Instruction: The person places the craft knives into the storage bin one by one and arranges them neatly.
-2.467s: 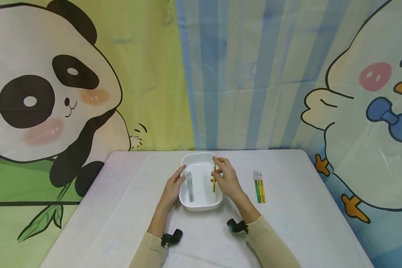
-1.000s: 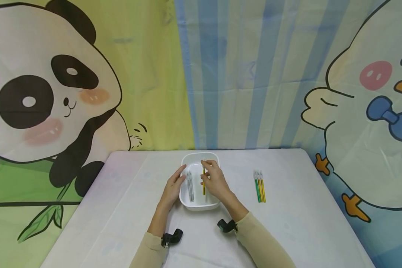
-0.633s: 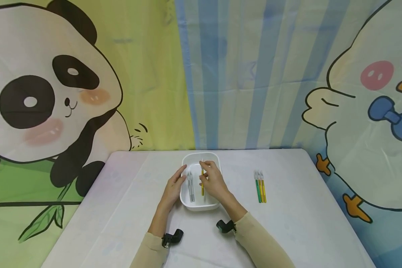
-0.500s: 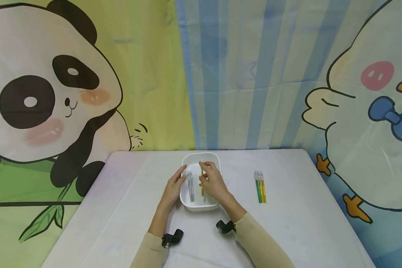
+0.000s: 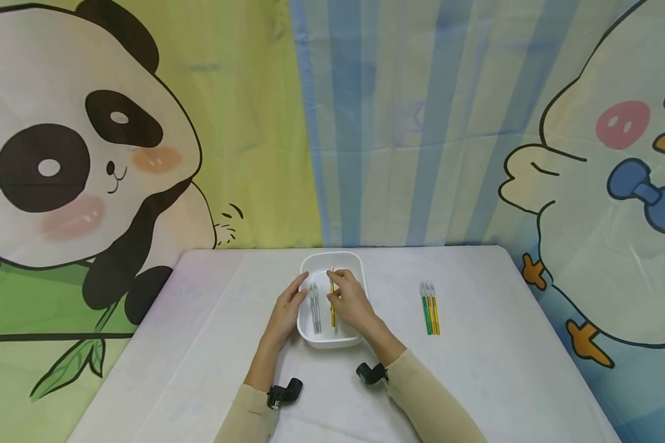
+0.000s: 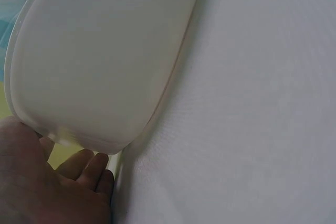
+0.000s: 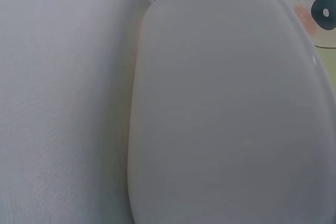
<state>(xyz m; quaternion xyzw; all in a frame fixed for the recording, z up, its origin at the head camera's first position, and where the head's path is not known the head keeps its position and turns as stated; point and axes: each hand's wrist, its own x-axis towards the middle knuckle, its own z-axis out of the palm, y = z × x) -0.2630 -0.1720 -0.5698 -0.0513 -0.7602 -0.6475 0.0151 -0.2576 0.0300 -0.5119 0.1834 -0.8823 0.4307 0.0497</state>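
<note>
My right hand (image 5: 352,303) pinches a slim gold pen-like stick (image 5: 333,315) with a pale tip over the inside of a white tray (image 5: 337,342). Two silver sticks (image 5: 315,315) with clear caps lie side by side in the tray, just left of the gold one. My left hand (image 5: 282,312) rests against the tray's left side, thumb and forefinger at the rim. In the left wrist view, the left hand (image 6: 50,182) lies by the tray's outer wall (image 6: 100,61), its lower fingers loosely bent. The right wrist view shows mostly tray wall (image 7: 226,103); the held stick is hidden there.
Right of the tray, one green stick (image 5: 427,317) and two gold-yellow sticks (image 5: 435,317) with clear caps lie in a row on the white-covered table (image 5: 493,369). A printed curtain (image 5: 388,123) with cartoon animals hangs behind and beside the table.
My right hand has carried the gold stick left from the tray's right rim to beside the silver sticks, then slightly nearer the tray's front. The left hand has stayed in place.
</note>
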